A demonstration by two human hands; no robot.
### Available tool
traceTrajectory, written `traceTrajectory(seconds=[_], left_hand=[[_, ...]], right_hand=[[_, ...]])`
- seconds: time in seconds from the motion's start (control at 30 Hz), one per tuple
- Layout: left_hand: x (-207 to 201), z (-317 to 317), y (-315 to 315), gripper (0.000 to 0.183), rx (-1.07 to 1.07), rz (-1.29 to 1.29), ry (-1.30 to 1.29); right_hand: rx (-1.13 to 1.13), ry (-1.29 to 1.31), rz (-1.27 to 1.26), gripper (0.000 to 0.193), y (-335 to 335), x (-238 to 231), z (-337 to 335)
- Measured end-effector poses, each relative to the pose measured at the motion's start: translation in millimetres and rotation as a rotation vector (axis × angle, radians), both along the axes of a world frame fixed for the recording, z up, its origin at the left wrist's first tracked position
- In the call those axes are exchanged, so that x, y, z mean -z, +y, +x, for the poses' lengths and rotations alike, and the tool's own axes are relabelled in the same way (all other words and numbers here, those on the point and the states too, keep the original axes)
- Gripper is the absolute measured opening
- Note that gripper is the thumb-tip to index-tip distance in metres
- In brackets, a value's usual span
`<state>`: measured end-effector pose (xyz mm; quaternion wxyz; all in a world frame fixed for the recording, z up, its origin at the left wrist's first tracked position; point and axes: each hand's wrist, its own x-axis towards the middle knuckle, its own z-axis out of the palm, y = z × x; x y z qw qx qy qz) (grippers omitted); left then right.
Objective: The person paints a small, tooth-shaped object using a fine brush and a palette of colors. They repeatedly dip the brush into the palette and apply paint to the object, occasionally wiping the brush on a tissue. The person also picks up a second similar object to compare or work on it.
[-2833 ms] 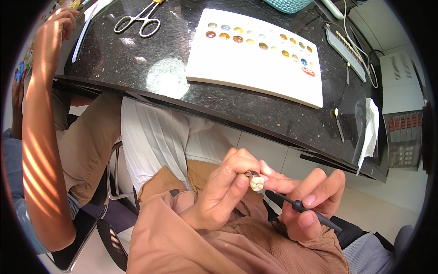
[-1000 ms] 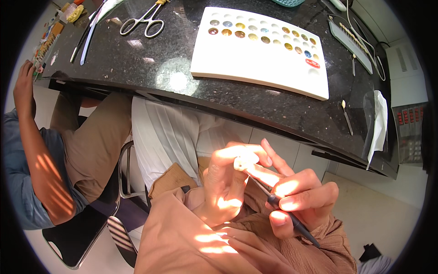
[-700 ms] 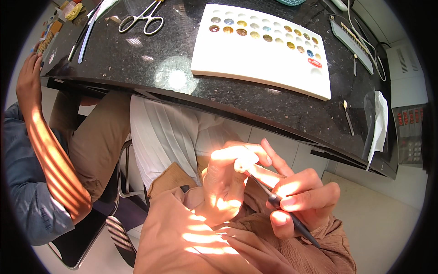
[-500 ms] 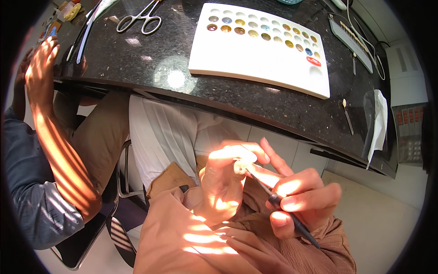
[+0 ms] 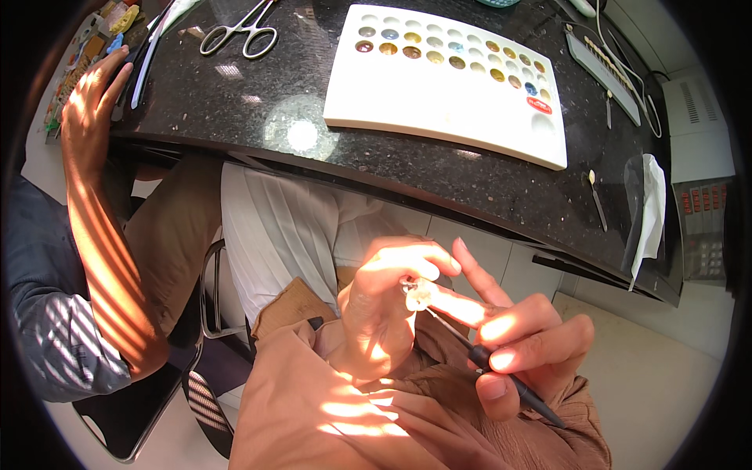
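Note:
Between the curled fingers of my left hand (image 5: 376,301) is a small tooth-coloured dental piece (image 5: 420,297), with a bit of shiny metal beside it at my fingertips. Strong sunlight washes out its details. My right hand (image 5: 533,352) pinches a slim brush-like tool (image 5: 529,398) with a black tapered handle and a thin metal shaft. The tool's tip reaches the lower edge of the dental piece; whether it touches cannot be made out. Both hands are held above my lap, in front of the table edge.
On the dark speckled table (image 5: 235,102) lie a white palette (image 5: 439,117) with coloured wells, scissor-handled forceps (image 5: 249,33), a tooth shade guide (image 5: 603,74), a loose shade tab (image 5: 597,200) and white paper (image 5: 648,207). A co-worker's hand (image 5: 88,110) rests at the left edge.
The dental piece now shows lower and turned, with the metal bit visible. My right hand and the tool have shifted slightly right and down. The co-worker's hand has moved up and right.

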<state>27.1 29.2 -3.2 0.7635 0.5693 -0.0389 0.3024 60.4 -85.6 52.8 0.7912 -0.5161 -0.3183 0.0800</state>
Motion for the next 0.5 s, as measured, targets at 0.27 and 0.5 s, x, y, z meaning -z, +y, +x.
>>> traceTrajectory(seconds=[0.27,0.5], left_hand=[[25,8,5,0.019,-0.170,0.217,-0.134],[31,-5,12,0.014,-0.009,0.184,-0.068]], right_hand=[[-0.103,-0.154,-0.155,0.026,-5,-4,8],[0.007,0.137,0.049,0.025,-1,-6,5]])
